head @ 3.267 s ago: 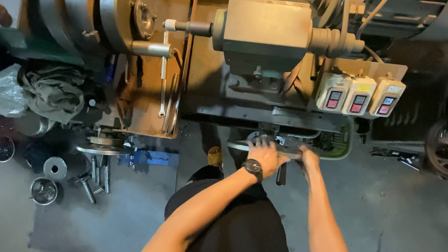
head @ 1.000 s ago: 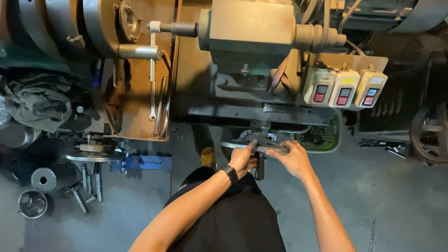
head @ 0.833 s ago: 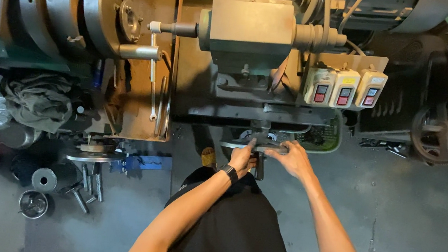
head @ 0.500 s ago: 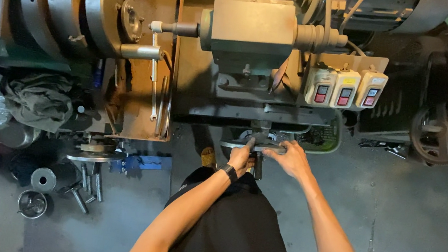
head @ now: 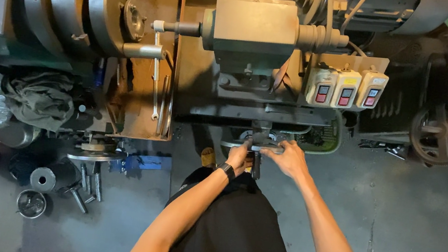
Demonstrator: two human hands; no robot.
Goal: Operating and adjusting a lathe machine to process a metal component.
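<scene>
While arms reach fwd | L hand (head: 238, 157) + R hand (head: 287, 156) grip clamped on handwheel (head: 258, 147)

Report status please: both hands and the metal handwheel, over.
Left hand and right hand both grip the grey metal handwheel at the lathe's front. Nothing blocks it. Three switch boxes untouched.

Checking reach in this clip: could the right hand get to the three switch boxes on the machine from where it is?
Probably yes. The right hand rests on the handwheel, and the switch boxes sit just above it with nothing visible between.
</scene>
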